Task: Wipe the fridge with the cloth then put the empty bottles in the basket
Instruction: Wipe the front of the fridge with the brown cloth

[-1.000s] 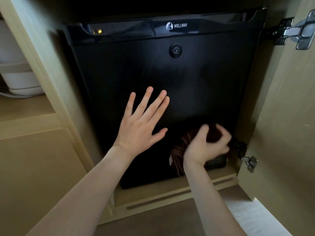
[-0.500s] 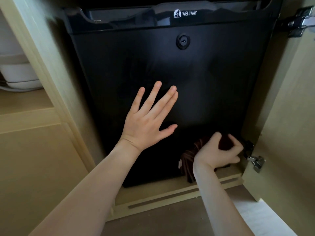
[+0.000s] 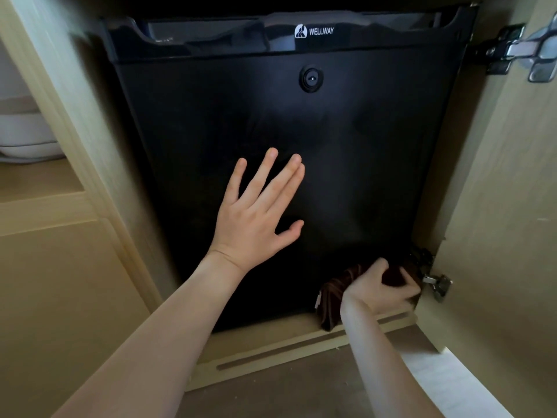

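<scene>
Wooden cabinet (image 3: pixel 90 282) housed a closed black Wellway mini fridge (image 3: pixel 346 176).
Left hand (image 3: pixel 256 221) lay flat, fingers spread, on its door; right hand (image 3: pixel 381 289), at five o'clock, clenched a brown cloth (image 3: pixel 333 297) beside the lower hinge (image 3: pixel 437 283).

The left hand (image 3: pixel 256 218) lies flat and open, fingers spread and pointing up, thumb out to the right, the bare forearm reaching in from the lower left. The right hand (image 3: pixel 381 286) sits lower right, fingers curled in a closed grasp, wrist bent.
</scene>
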A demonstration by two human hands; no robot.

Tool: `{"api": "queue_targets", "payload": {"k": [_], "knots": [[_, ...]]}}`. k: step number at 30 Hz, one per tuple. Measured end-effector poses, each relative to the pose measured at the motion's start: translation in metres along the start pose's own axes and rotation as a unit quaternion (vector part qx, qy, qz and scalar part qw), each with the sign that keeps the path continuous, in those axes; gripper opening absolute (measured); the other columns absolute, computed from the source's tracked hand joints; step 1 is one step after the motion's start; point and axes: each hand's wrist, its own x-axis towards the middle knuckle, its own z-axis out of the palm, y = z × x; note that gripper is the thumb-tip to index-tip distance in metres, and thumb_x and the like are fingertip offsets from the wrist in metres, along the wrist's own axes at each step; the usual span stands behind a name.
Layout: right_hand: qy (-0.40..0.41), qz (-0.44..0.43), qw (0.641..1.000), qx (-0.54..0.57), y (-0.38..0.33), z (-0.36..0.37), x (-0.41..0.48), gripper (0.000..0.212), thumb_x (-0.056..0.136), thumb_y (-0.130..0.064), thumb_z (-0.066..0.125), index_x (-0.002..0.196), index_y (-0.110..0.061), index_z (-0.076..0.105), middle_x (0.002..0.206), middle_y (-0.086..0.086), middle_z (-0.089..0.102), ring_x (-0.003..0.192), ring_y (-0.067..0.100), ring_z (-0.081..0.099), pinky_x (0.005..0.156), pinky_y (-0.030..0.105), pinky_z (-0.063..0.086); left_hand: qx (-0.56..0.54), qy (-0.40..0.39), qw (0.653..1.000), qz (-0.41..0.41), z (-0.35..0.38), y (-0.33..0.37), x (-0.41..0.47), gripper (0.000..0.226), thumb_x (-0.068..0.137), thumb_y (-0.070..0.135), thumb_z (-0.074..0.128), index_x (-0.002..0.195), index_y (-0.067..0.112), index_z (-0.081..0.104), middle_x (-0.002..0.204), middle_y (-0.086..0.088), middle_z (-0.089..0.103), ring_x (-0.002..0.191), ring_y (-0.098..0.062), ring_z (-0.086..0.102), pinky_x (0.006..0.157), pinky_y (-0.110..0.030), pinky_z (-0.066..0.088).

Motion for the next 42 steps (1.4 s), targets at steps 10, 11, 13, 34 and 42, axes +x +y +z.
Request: {"api": "queue_targets", "payload": {"k": [10, 11, 13, 34, 42], "knots": [[-0.09, -0.342, 0.935, 0.029, -0.042, 0.042, -0.018, 0.035, 0.082, -0.027, 0.073, 0.113, -0.023, 0.058, 0.113, 0.003, 0.047, 0.098, 0.001, 0.056, 0.073, 0.012, 0.049, -0.039, -0.018, 0.999, 0.018, 0.015, 0.035, 0.014, 0.08, 0.09, 0.051, 0.054, 0.156, 0.017, 0.025, 0.163, 0.004, 0.021, 0.152, -0.022, 0.01, 0.124, -0.044, 0.0], [-0.073, -0.319, 0.945, 0.026, -0.031, 0.036, -0.01, 0.035, 0.082, -0.028, 0.072, 0.114, -0.024, 0.056, 0.113, 0.002, 0.048, 0.098, 0.0, 0.055, 0.075, 0.015, 0.05, -0.038, -0.012, 0.999, 0.017, 0.016, 0.034, 0.014, 0.079, 0.09, 0.052, 0.054, 0.155, 0.017, 0.026, 0.163, 0.004, 0.022, 0.152, -0.022, 0.01, 0.124, -0.043, 0.001], [-0.037, -0.228, 0.973, 0.017, -0.01, 0.022, 0.004, 0.036, 0.085, -0.029, 0.07, 0.116, -0.026, 0.053, 0.116, 0.0, 0.046, 0.098, -0.001, 0.054, 0.079, 0.022, 0.054, -0.041, -0.005, 0.999, 0.014, 0.017, 0.034, 0.014, 0.078, 0.09, 0.052, 0.055, 0.155, 0.018, 0.029, 0.162, 0.005, 0.024, 0.152, -0.021, 0.013, 0.124, -0.043, 0.002], [-0.008, -0.08, 0.997, 0.018, -0.019, 0.015, 0.018, 0.032, 0.089, -0.026, 0.069, 0.113, -0.031, 0.049, 0.12, -0.002, 0.041, 0.103, 0.018, 0.057, 0.067, 0.015, 0.046, -0.012, -0.033, 0.999, 0.028, 0.015, 0.035, 0.011, 0.076, 0.095, 0.053, 0.047, 0.158, 0.021, 0.02, 0.166, 0.002, 0.013, 0.153, -0.023, 0.001, 0.123, -0.045, 0.0], [-0.109, -0.34, 0.932, 0.062, -0.107, 0.057, -0.004, 0.028, 0.083, -0.02, 0.071, 0.105, -0.029, 0.056, 0.107, -0.006, 0.041, 0.091, 0.007, 0.056, 0.069, 0.011, 0.049, -0.028, -0.015, 0.999, 0.017, 0.017, 0.034, 0.01, 0.076, 0.094, 0.052, 0.05, 0.157, 0.02, 0.023, 0.165, 0.003, 0.015, 0.153, -0.023, 0.004, 0.123, -0.045, 0.0]]}}
